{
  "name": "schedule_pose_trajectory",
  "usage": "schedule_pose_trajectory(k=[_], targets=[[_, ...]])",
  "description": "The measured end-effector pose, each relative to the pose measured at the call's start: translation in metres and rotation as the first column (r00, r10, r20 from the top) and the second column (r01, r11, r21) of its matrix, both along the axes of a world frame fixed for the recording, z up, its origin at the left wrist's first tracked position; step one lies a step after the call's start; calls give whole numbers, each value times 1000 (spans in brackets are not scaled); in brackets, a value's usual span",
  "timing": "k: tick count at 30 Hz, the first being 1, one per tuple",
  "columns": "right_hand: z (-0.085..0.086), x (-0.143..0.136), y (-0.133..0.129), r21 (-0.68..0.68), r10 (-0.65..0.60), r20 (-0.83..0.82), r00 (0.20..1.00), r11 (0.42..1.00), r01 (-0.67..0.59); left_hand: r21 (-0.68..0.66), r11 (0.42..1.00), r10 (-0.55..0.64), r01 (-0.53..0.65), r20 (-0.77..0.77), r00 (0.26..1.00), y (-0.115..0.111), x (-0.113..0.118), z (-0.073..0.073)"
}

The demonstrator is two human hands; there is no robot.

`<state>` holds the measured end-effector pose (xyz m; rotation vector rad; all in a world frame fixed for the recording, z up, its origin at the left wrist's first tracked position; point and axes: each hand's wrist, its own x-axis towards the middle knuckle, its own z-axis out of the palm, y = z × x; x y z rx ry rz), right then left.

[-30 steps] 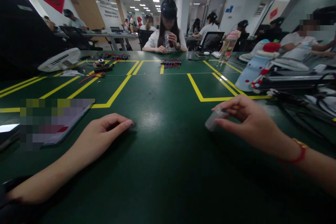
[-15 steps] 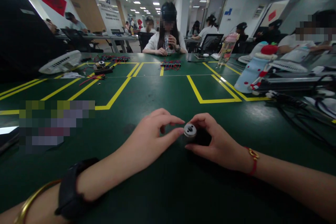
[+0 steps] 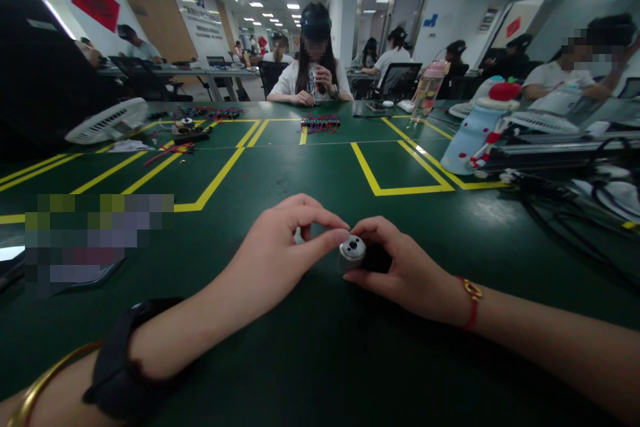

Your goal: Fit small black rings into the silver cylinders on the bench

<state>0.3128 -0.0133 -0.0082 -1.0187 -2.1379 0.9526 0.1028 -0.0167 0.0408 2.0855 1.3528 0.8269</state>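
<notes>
Steadying the metal cylinder (image 3: 353,255), seemingly | your right hand (image 3: 407,273) grasps it; left hand (image 3: 280,250) at its rim, can't tell if pinching | next move likely calls for precise fingertips

My left hand (image 3: 285,253): bare, chunky black wrist strap (image 3: 117,360), plus shiny gold bangle (image 3: 36,395) further up the arm. My right hand (image 3: 407,273): bare, thin red cord bracelet (image 3: 471,315) with a gold charm (image 3: 473,289).
</notes>
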Motion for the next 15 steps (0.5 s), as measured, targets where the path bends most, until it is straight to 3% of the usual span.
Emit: schedule_pose_trajectory(k=[5,9,12,15], targets=[[0,0,1,11,-12,7,1000,1000,12,-105,994,-40,28,-116,993,-6,-14,-25],[-1,-2,0,39,-13,8,1000,999,13,-72,997,-33,19,-190,981,-9,-10,-45],[-1,-3,-1,49,-13,8,1000,999,12,-66,998,-30,17,-205,978,-9,-6,-46],[6,4,2,62,-49,-39,998,997,51,-84,996,-8,-5,-158,987,-8,-16,-37]])
